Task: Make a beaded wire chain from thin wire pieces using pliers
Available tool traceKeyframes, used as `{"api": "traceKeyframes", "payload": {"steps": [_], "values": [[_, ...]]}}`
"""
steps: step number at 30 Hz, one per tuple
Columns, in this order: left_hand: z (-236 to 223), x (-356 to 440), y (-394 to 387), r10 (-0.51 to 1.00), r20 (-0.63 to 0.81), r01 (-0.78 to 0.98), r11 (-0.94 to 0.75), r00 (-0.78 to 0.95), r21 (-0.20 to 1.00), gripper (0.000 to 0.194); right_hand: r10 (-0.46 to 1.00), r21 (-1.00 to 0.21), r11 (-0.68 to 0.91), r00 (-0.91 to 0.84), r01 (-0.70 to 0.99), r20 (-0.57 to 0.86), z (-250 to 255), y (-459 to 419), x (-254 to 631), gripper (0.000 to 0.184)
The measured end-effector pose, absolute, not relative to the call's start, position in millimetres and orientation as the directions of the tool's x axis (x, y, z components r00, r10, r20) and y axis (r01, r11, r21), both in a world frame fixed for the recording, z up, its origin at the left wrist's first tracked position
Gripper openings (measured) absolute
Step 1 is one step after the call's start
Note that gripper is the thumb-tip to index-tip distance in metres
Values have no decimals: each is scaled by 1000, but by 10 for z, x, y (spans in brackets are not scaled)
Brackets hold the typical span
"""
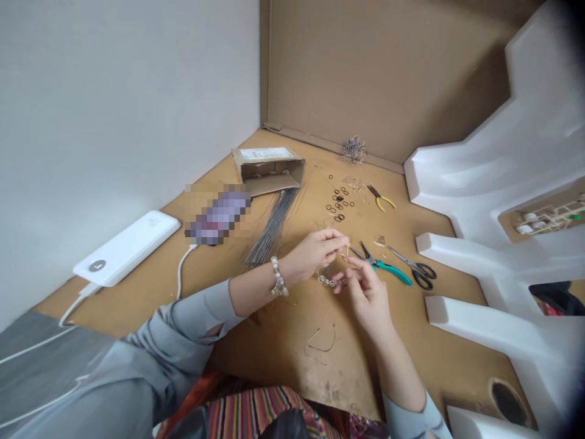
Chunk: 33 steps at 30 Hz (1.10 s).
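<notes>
My left hand (315, 251) is closed in a pinch, with a short, thin, pale piece (347, 249) at its fingertips; whether this is cord or wire is too small to tell. Close below it, my right hand (365, 292) curls round one end of a string of clear round beads (326, 280), which hangs out to the left between the hands. Part of that string is hidden by the right fingers. Just beyond the right hand lie teal-handled pliers (388, 268), and black-handled scissors (423, 272) rest farther right.
Dark rings (339, 206) lie loose near yellow-handled pliers (381, 198). Grey wires (272, 231) fan out before an open cardboard box (269, 177). A tangle of wire (353, 149) sits at the back. A white power bank (128, 247) is at left, white foam (461, 256) at right.
</notes>
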<state>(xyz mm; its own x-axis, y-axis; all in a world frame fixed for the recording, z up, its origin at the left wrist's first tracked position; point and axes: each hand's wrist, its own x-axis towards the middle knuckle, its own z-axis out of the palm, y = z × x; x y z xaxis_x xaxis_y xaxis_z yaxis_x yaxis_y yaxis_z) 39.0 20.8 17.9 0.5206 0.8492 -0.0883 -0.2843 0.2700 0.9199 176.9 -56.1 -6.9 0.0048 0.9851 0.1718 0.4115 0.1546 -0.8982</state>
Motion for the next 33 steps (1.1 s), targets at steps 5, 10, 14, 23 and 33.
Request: {"api": "traceKeyframes", "payload": {"steps": [5, 10, 14, 23, 33], "values": [[220, 376, 220, 844, -115, -257, 285, 524, 923, 18, 988, -881, 146, -22, 451, 153, -40, -558, 1768, 23], [261, 350, 233, 862, -88, -259, 246, 499, 934, 20, 975, -606, 63, 80, 793, 206, -7, -522, 2134, 48], [250, 306, 292, 827, -107, -320, 328, 552, 889, 21, 979, -174, -146, 167, 974, 114, -84, -556, 2486, 64], [239, 255, 345, 792, -115, -378, 406, 599, 832, 20, 985, 150, -169, 162, 974, 56, -86, -488, 2453, 60], [327, 235, 327, 831, -90, -331, 315, 550, 890, 21, 990, -553, -50, 116, 832, 84, 87, -486, 2533, 34]]}}
